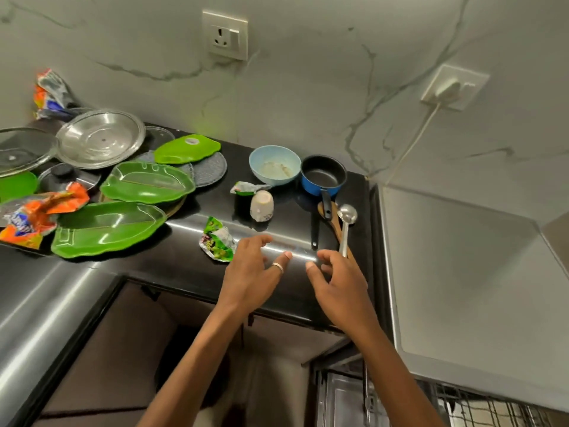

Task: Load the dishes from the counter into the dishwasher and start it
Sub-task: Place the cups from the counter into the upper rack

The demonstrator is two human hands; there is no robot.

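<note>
On the black counter stand a light blue bowl, a small blue saucepan with a black handle, a white cup lying tipped, a metal ladle and a wooden spoon. Green leaf-shaped plates and a steel plate lie at the left. My left hand hovers over the counter's front edge with relaxed fingers, holding nothing. My right hand hangs beside it, fingers loosely curled just below the ladle's handle end, empty. The dishwasher rack shows at the bottom right.
Crumpled snack wrappers lie on the counter near my left hand, with more wrappers at the left. Glass lids sit at the far left. Wall sockets are above, one with a plugged charger. A grey appliance top is at the right.
</note>
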